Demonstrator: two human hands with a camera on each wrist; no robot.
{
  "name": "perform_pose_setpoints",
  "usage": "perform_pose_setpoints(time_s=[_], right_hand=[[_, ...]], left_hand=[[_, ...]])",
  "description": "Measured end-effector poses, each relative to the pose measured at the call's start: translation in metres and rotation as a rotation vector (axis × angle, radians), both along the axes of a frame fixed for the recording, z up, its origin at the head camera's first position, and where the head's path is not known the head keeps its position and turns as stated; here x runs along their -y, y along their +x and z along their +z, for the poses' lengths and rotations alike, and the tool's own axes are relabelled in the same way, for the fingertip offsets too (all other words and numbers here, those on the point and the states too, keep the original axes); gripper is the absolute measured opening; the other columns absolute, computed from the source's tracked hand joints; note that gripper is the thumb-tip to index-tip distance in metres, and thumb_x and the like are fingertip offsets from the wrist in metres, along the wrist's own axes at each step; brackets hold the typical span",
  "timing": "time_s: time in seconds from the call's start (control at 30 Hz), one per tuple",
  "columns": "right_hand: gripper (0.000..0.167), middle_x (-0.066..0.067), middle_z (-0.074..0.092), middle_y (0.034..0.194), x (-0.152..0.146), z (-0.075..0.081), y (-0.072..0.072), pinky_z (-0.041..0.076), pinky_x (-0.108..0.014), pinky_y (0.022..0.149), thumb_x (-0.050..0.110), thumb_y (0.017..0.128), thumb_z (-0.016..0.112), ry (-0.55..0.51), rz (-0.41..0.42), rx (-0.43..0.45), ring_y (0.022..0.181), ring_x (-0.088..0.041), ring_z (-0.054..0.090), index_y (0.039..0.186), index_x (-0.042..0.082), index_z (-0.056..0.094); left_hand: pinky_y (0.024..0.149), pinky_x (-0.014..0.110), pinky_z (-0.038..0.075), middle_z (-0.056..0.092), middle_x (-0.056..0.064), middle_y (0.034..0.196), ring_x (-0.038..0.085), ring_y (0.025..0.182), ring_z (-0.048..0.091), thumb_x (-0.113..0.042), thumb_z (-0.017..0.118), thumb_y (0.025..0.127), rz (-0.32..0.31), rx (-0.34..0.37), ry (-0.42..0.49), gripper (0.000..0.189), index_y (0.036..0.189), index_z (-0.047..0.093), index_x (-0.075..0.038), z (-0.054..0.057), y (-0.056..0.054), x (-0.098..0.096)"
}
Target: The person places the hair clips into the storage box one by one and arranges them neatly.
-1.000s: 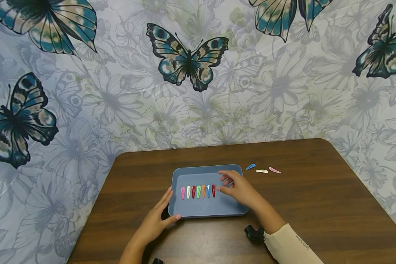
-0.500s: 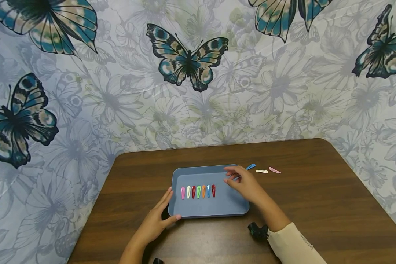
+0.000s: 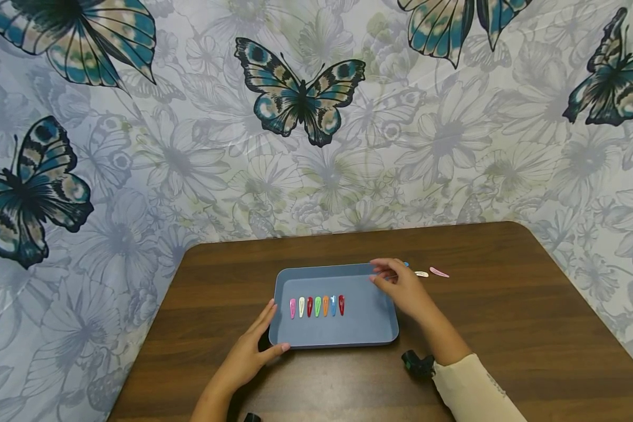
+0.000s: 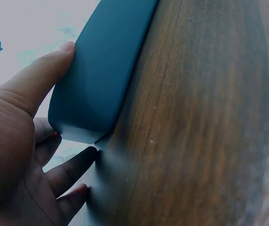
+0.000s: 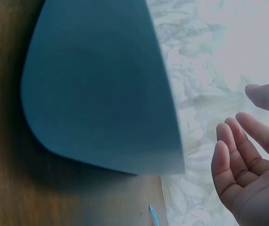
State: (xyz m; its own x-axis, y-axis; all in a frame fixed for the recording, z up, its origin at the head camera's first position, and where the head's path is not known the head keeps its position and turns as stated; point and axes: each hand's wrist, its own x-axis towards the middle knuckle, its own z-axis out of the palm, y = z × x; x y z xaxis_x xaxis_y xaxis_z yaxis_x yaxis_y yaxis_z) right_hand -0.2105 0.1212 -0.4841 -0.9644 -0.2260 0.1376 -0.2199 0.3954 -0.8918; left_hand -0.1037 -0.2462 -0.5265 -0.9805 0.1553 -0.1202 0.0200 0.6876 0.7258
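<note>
On the wooden table lies a blue-grey tray [image 3: 316,334] with a row of several snap hair clips in pink, white, red [image 3: 341,305], green, orange and blue. My left hand [image 3: 250,354] holds the tray's near left corner, thumb on the front wall [image 4: 101,61] and fingers round the left side. Over the far right corner hovers my right hand [image 3: 401,287], fingers loosely bent, nothing between thumb and fingertips. Just beyond it lie a blue hair clip [image 5: 154,215], mostly hidden in the head view, a partly covered white clip [image 3: 422,274] and a pink clip [image 3: 439,272].
A patterned butterfly cloth [image 3: 300,176] hangs behind the table's [image 3: 506,305] far edge. A black wrist-worn device [image 3: 418,363] sits at the right sleeve, close above the tabletop. The tray has raised walls.
My right hand has drawn away from the red clip at the row's right end, moving right and back towards the loose clips, now covering part of them. The left hand has stayed put.
</note>
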Motion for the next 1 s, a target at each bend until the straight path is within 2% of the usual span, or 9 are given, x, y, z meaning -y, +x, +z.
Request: perform_pose_setpoints(time_s=[0.13, 0.47, 0.7, 1.0], right_hand=[[0.039, -0.010, 0.065, 0.120, -0.007, -0.002, -0.003, 0.050, -0.021, 0.085, 0.026, 0.097, 0.071, -0.019, -0.023, 0.001, 0.107, -0.021, 0.061, 0.131, 0.009, 0.065], [0.038, -0.013, 0.064, 0.123, -0.022, -0.003, -0.009, 0.050, -0.015, 0.086, 0.022, 0.097, 0.070, -0.022, -0.083, 0.004, 0.109, -0.022, 0.062, 0.131, 0.006, 0.064], [0.037, -0.017, 0.063, 0.125, -0.034, -0.005, -0.013, 0.048, -0.014, 0.087, 0.021, 0.098, 0.068, -0.015, -0.106, 0.005, 0.113, -0.027, 0.063, 0.132, 0.004, 0.063], [0.041, -0.020, 0.062, 0.134, -0.048, -0.005, -0.016, 0.047, -0.009, 0.086, 0.026, 0.101, 0.064, -0.017, -0.142, 0.065, 0.119, -0.030, 0.062, 0.136, 0.006, 0.060]], left_hand=[[0.118, 0.069, 0.024, 0.010, -0.016, 0.171, 0.031, 0.156, 0.021, -0.055, 0.074, 0.086, -0.001, -0.002, -0.001, 0.095, 0.162, 0.021, -0.034, 0.000, 0.000, 0.000], [0.118, 0.069, 0.025, 0.011, -0.016, 0.171, 0.030, 0.156, 0.021, -0.058, 0.073, 0.086, -0.005, -0.011, -0.006, 0.096, 0.162, 0.021, -0.034, -0.001, 0.000, 0.001], [0.117, 0.069, 0.026, 0.010, -0.016, 0.171, 0.031, 0.156, 0.023, -0.057, 0.073, 0.086, -0.004, -0.009, -0.010, 0.095, 0.162, 0.021, -0.035, -0.001, 0.000, 0.001], [0.117, 0.070, 0.026, 0.009, -0.017, 0.171, 0.032, 0.156, 0.022, -0.059, 0.072, 0.086, -0.007, -0.001, -0.004, 0.096, 0.162, 0.020, -0.035, -0.001, 0.000, 0.001]])
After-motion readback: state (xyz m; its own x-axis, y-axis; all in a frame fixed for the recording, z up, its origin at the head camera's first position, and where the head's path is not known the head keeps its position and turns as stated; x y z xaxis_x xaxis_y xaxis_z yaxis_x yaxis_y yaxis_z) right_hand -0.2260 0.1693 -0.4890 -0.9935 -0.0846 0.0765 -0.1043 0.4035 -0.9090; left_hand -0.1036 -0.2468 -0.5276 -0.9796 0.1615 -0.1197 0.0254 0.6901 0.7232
